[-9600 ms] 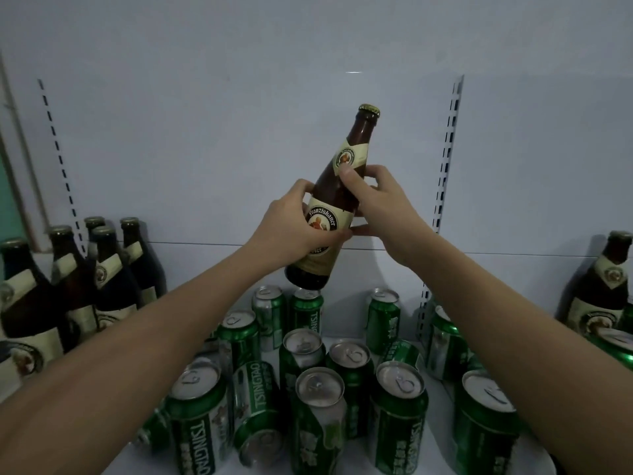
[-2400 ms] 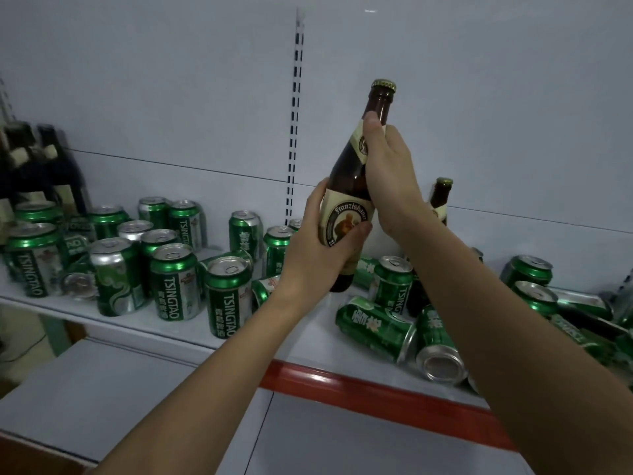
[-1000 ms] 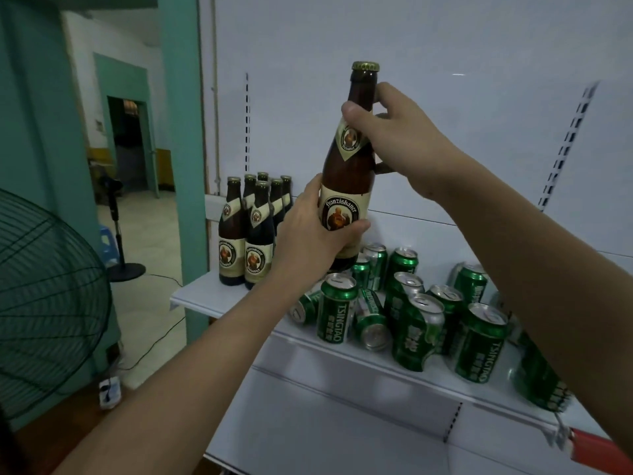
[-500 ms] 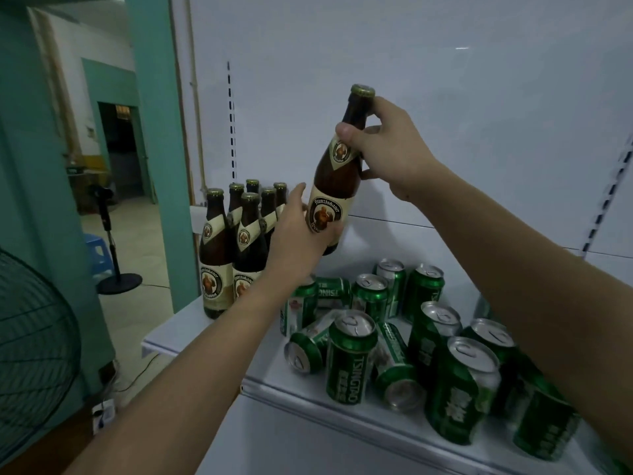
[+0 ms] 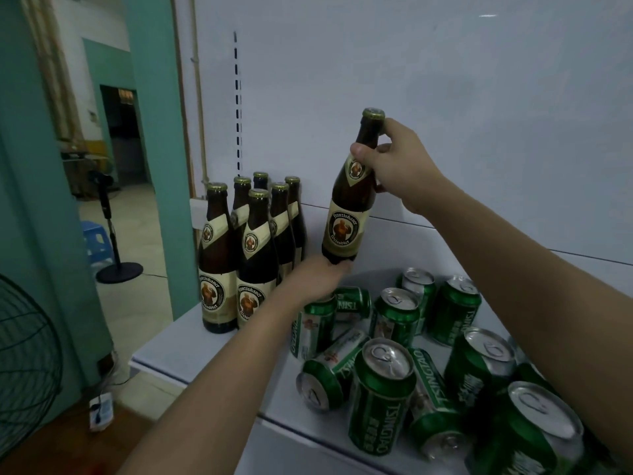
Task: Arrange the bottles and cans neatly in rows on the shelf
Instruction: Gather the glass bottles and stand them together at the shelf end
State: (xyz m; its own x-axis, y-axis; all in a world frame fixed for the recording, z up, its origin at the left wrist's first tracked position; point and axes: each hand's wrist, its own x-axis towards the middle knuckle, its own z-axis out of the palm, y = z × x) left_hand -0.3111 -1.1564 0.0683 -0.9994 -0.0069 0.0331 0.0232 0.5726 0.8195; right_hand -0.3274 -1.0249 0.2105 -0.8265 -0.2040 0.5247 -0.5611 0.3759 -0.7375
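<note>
Bottle (image 5: 349,204) hangs near upright, cap tipped slightly right, just right of the standing bottle cluster (image 5: 250,248); right hand (image 5: 394,166) pinches its neck, left hand (image 5: 315,279) cups its base above the shelf (image 5: 191,351), nearer the cluster

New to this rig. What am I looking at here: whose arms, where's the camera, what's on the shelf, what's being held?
No robot: these are a person's bare arms, filmed by one wide-angle camera worn on their head, looking forward and down. The right hand grips the neck of a brown beer bottle, held slightly tilted; the left hand supports its base. On the white shelf, six matching bottles stand grouped at the left end. To their right are green cans, some upright, some lying on their sides. A fan shows at the left edge.
</note>
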